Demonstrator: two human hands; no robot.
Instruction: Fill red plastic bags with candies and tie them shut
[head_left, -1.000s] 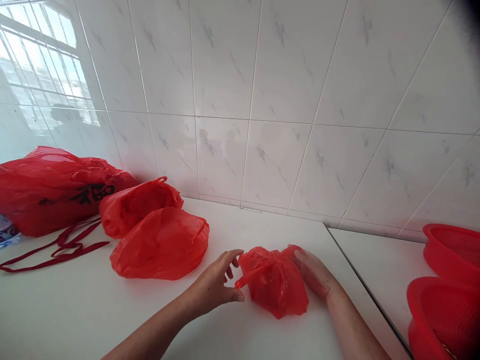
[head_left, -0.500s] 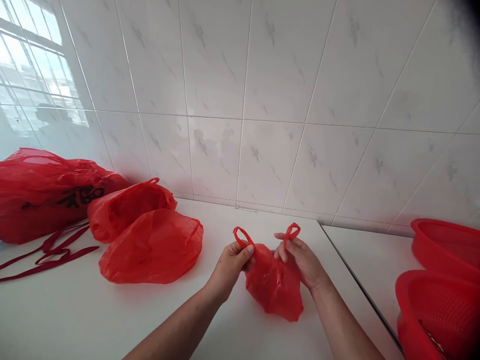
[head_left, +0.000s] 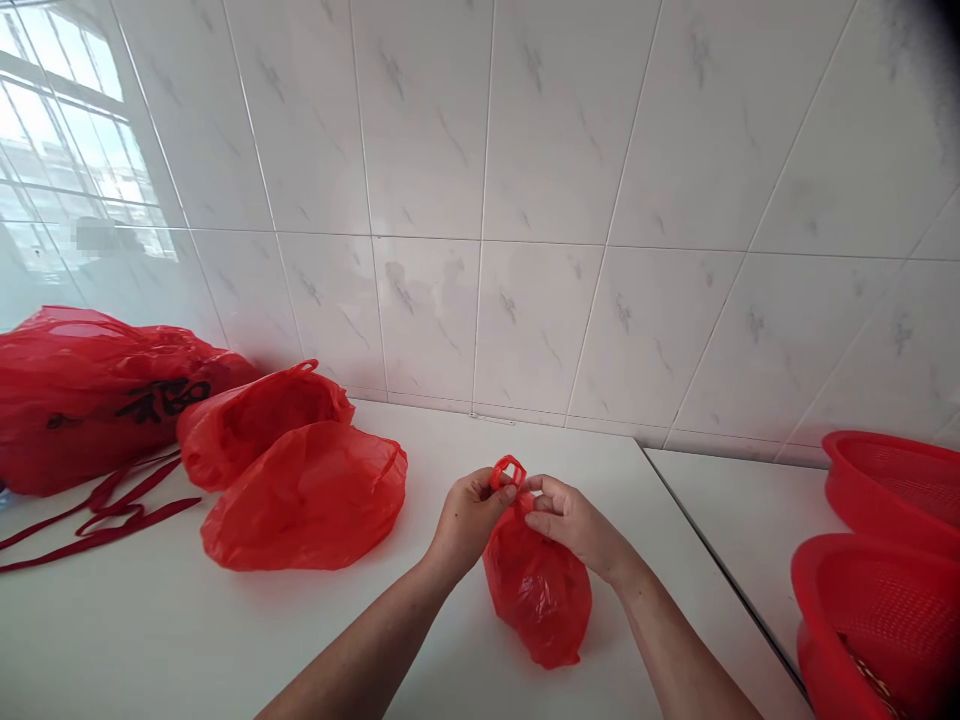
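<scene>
Bag (head_left: 538,605) stretches lengthwise away from you, top farthest, pinched by your left hand (head_left: 469,522) and right hand (head_left: 579,528); nearer basket (head_left: 816,565) holds small bits (head_left: 870,674).

Pinching handles (head_left: 510,460) of small bag (head_left: 538,605) in left hand (head_left: 471,515), gathered neck (head_left: 516,520) in right hand (head_left: 577,525), over table (head_left: 450,650); flanked at left by ribbon (head_left: 157,514), two bags (head_left: 307,510) and printed bag (head_left: 90,385), at right by two baskets (head_left: 817,570).
</scene>
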